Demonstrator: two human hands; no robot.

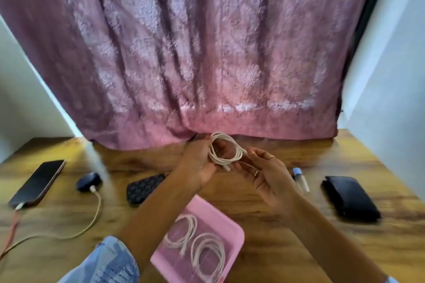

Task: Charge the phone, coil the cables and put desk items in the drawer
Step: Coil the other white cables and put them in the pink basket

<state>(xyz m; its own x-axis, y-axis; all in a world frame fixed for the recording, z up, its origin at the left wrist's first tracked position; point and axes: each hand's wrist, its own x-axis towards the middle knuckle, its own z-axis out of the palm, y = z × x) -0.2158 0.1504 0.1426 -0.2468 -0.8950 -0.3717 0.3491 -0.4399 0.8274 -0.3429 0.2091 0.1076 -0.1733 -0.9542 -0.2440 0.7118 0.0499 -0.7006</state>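
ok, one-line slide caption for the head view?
Both hands, left hand and right hand, coil a white cable above the pink tray.

A wooden desk (276,225) carries the items. At its left lies a dark phone (38,182) with a cable plugged into its near end, and just beside it a round dark charger puck (88,181) with a pale cord (92,220). A dark patterned case (143,188) sits near the middle, a pink tray (232,225) at the near edge, a small tube (301,179) and a black wallet (350,197) at the right.
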